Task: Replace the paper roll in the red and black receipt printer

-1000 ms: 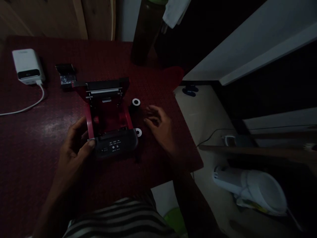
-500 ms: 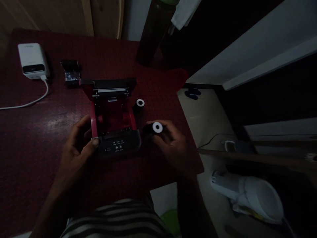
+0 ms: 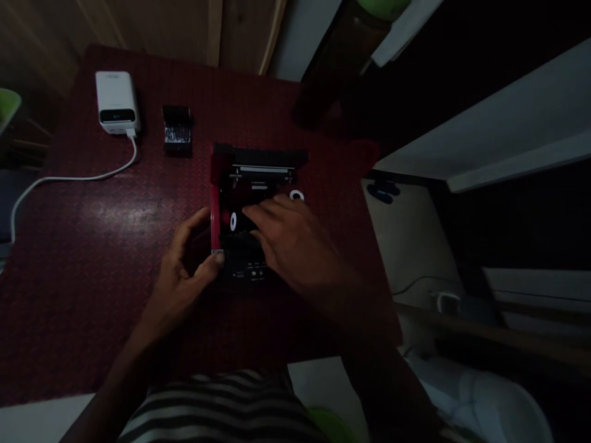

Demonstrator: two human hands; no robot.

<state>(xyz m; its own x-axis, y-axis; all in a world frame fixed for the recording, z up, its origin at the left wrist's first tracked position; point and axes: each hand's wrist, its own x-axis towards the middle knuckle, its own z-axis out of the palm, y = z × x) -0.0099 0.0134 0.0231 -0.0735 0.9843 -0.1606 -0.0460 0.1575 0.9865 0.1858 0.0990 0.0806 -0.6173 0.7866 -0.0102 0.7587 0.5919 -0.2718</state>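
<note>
A small red and black printer (image 3: 244, 184) lies on the dark red table (image 3: 101, 246) with its lid open. My left hand (image 3: 187, 274) grips the printer's left front corner, thumb on top. My right hand (image 3: 289, 240) reaches over the open bay, fingers closed on a dark paper roll (image 3: 233, 222) whose white end faces left inside the bay. A second roll (image 3: 297, 196) stands on the table just right of the printer, partly hidden by my right hand.
A white power bank (image 3: 116, 101) with a white cable (image 3: 69, 178) sits at the far left. A small black object (image 3: 176, 129) lies beside it. The table's right edge drops to a pale floor (image 3: 406, 234) with cords. A dark bottle (image 3: 332, 67) stands at the back.
My right hand picked up a roll from beside the printer and carried it left into the open bay. The camera view shifted, so everything sits further right.
</note>
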